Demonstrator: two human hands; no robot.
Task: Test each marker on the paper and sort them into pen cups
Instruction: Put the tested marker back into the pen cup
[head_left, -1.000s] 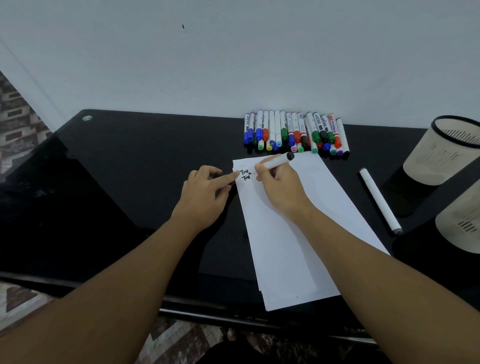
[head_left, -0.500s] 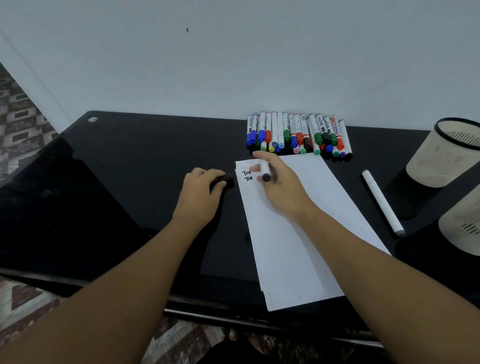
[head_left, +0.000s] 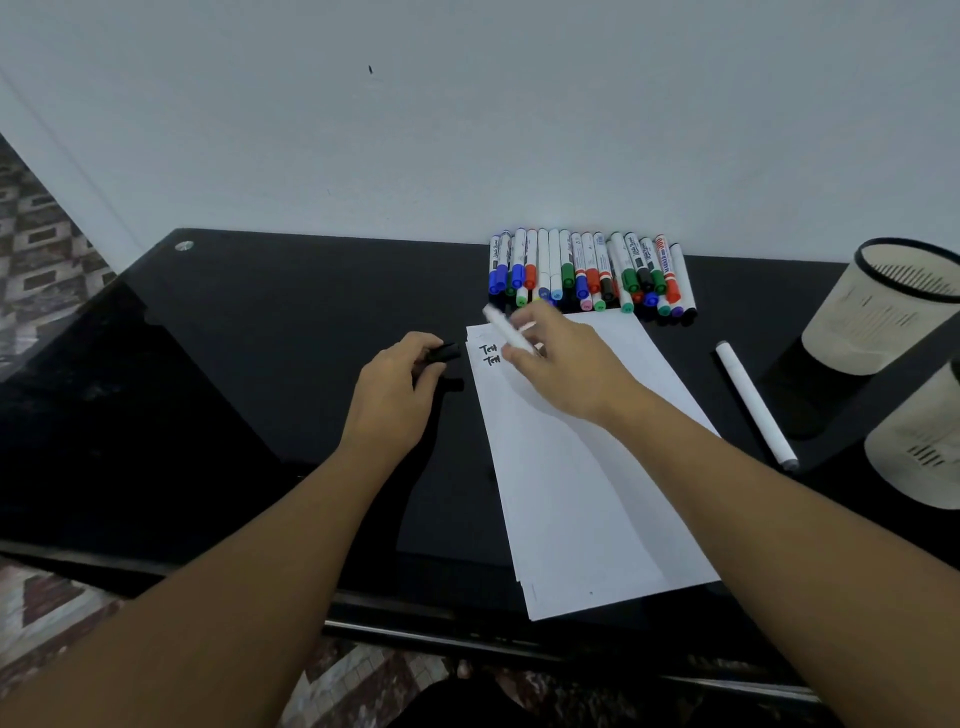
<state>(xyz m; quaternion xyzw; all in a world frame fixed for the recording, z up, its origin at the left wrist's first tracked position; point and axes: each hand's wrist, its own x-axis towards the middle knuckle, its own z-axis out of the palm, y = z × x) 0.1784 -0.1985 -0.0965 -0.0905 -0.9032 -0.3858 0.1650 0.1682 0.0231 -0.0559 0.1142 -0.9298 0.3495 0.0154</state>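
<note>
My right hand (head_left: 563, 366) grips a white marker (head_left: 506, 331) above the top left corner of the white paper (head_left: 587, 467); the marker is blurred and points up and left. Two lines of black writing (head_left: 489, 354) stand on that corner. My left hand (head_left: 397, 397) rests on the black table just left of the paper and pinches a black cap (head_left: 445, 353). A row of several capped markers (head_left: 589, 273) lies against the wall behind the paper. Another white marker (head_left: 753, 405) lies to the right of the paper. Two beige pen cups (head_left: 883, 306) (head_left: 919, 447) stand at the right edge.
The glossy black table (head_left: 234, 364) runs along a white wall; its front edge is near my body. Patterned floor tiles show to the left and below. The nearer pen cup is cut off by the frame's right edge.
My right hand stopped writing, lifted the marker off the paper and turned it. My left hand drew its finger off the paper's corner and now pinches a black cap.
</note>
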